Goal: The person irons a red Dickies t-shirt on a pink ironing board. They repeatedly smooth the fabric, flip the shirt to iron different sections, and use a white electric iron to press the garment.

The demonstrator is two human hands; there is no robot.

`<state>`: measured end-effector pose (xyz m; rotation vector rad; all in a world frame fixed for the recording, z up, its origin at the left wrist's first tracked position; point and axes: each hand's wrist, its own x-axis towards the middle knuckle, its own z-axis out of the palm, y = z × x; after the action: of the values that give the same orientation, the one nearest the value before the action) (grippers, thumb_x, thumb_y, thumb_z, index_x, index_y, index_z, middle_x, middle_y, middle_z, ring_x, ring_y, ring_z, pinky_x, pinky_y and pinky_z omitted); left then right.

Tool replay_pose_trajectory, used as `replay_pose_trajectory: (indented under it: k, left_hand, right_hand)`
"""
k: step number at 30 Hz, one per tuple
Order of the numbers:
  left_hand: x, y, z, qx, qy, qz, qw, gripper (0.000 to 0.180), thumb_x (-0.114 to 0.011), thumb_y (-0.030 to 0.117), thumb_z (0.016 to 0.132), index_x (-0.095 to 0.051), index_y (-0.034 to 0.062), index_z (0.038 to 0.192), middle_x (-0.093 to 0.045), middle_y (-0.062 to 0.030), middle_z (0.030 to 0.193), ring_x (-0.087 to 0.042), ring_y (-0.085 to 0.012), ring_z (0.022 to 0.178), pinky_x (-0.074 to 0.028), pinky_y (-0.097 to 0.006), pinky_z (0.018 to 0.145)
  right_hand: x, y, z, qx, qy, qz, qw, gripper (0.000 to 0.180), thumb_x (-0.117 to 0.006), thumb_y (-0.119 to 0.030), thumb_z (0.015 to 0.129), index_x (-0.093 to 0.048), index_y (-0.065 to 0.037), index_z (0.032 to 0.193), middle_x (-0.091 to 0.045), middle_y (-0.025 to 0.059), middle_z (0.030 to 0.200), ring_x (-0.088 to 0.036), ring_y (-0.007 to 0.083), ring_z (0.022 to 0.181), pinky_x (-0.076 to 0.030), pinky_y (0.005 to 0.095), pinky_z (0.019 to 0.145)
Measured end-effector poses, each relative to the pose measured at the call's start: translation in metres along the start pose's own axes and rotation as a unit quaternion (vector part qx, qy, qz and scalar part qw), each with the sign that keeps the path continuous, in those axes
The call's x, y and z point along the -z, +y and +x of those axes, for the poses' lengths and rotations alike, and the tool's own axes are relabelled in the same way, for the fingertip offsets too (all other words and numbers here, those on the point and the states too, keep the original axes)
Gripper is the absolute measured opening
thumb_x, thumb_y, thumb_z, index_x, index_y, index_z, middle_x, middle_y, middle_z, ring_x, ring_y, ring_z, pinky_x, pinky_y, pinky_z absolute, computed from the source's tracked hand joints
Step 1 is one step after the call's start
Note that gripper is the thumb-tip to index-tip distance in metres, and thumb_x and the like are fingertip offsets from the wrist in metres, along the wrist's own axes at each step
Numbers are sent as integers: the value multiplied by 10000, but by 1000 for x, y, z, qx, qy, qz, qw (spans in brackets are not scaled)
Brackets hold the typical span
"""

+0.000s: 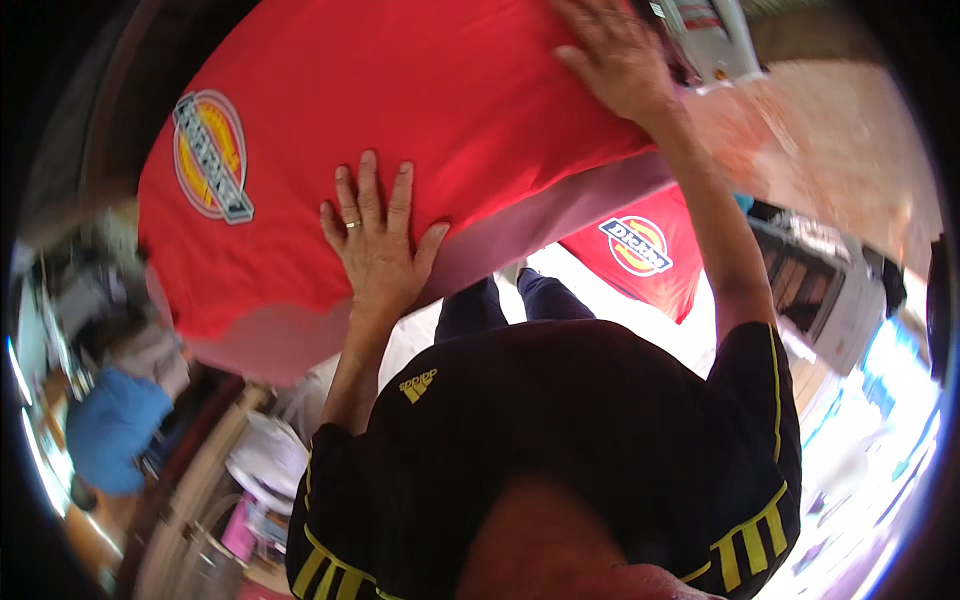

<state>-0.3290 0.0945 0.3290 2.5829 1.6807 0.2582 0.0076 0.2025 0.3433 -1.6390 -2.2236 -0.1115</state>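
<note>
A red garment (430, 90) with a round yellow, red and white badge is spread over a broad padded board (270, 345) with a dull pink cover. My left hand (378, 250) lies flat on the red cloth near its close edge, fingers spread, a ring on one of them. Farther off to the right, my right hand (622, 70) rests on the same cloth with its fingers stretched out; their tips run to the picture's upper edge. A second red cloth (640, 250) with a similar badge shows below the board, under my right forearm.
A white and grey appliance (712, 40) stands just beyond my right hand, beside a worn pinkish-brown surface (820, 140). At the right is a pale box-like unit (815, 290) with a dark grille. A blue rounded thing (118, 430) and a white plastic bag (268, 462) lie at the left.
</note>
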Motion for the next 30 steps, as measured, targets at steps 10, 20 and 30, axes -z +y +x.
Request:
replay_pose_trajectory:
  k: [10, 20, 30]
  left_hand:
    - [2, 17, -110, 158, 125, -95, 975, 484, -669, 340, 892, -587, 97, 1303, -453, -181, 1427, -389, -357, 1328, -320, -494, 1045]
    - [4, -39, -97, 365, 227, -76, 900, 296, -713, 359, 833, -678, 71, 775, -639, -141, 775, -603, -352, 750, -453, -471, 673]
    - [44, -204, -139, 354, 366, 18, 860, 386, -659, 273, 885, -589, 128, 1235, -572, -160, 1229, -537, -382, 1096, -440, -467, 857]
  right_hand:
    - [1, -2, -53, 111, -74, -50, 990, 573, -584, -466, 925, -466, -241, 1439, -366, 64, 1533, -338, 351, 1396, -320, 566, 1081]
    - [-52, -181, 22, 274, -22, 274, 922, 336, -679, -218, 878, -635, -98, 1189, -550, 122, 1319, -504, 316, 1239, -408, 458, 1028]
    - [-50, -267, 3, 334, -192, 368, 846, 213, -658, -93, 867, -673, -35, 1071, -627, 127, 1171, -572, 322, 1134, -465, 410, 949]
